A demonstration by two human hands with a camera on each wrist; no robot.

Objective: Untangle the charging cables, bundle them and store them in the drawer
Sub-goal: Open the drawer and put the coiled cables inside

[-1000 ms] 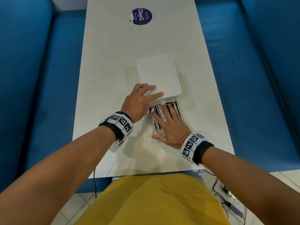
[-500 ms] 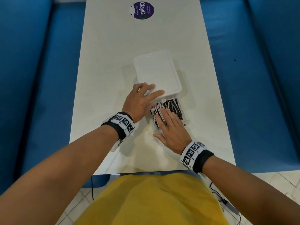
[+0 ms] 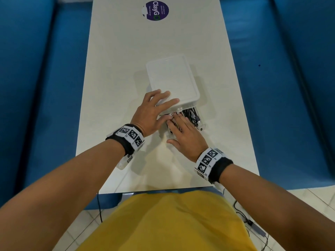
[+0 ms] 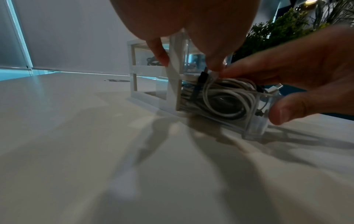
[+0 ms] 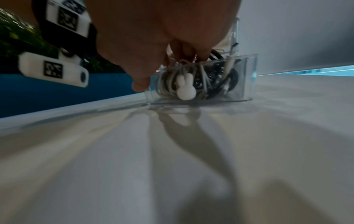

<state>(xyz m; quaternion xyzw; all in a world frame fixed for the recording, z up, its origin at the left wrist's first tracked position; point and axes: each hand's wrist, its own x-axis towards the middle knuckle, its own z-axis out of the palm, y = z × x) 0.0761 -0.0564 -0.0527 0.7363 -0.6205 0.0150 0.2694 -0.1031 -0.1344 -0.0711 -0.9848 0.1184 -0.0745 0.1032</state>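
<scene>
A white drawer unit (image 3: 172, 78) stands mid-table with its clear bottom drawer (image 3: 200, 122) pulled out toward me. Inside lie a coiled white cable (image 4: 226, 97), bound by a white rabbit-shaped tie (image 5: 184, 89), and a bundled black cable (image 3: 192, 114). My left hand (image 3: 154, 109) rests with straight fingers on the unit's near left corner. My right hand (image 3: 183, 129) lies flat over the cables, fingers pressing down on them; its thumb (image 4: 283, 110) touches the drawer's front corner. The upper drawer holds a dark cable (image 4: 153, 60), partly hidden.
The white table (image 3: 126, 51) carries a purple round sticker (image 3: 156, 10) at its far end. Blue benches (image 3: 45, 87) (image 3: 281, 87) flank both sides. A black lead (image 3: 243, 216) trails on the tiled floor at lower right. Green plants (image 4: 277, 33) stand beyond the table.
My right hand has slid forward over the cables toward the unit, and less of the drawer shows. The left hand stays on the unit's corner.
</scene>
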